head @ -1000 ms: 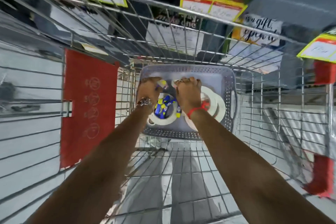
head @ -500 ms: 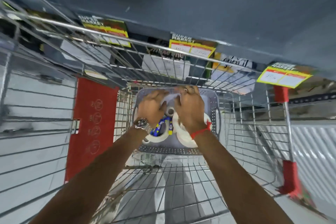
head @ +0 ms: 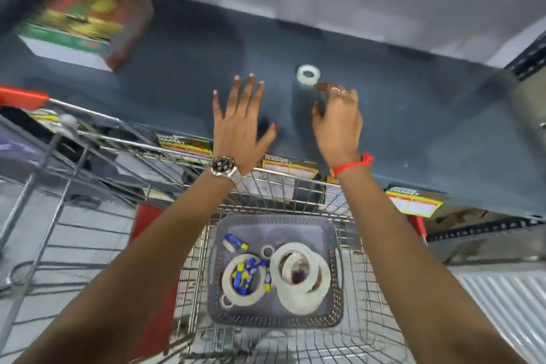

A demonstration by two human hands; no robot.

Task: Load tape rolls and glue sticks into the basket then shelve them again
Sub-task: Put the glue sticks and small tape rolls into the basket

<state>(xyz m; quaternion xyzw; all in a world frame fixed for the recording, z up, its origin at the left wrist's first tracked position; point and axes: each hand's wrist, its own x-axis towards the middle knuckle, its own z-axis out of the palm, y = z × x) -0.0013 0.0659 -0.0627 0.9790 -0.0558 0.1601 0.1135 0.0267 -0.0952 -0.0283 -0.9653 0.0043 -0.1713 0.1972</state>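
I see a dark grey shelf (head: 177, 77) running across my view, its top mostly bare, with yellow-and-red price labels (head: 288, 167) along its front edge. A small clear tape roll (head: 308, 75) stands on it toward the middle, and a blurred box (head: 85, 23) printed in green, yellow and red sits on it far off to the left. Below, the wire floor of the trolley (head: 295, 343) carries a grey perforated basket (head: 334, 318), and on the basket's bottom lie wide cream tape rolls (head: 300, 273), a few small rolls and blue-and-yellow glue sticks (head: 235, 242).
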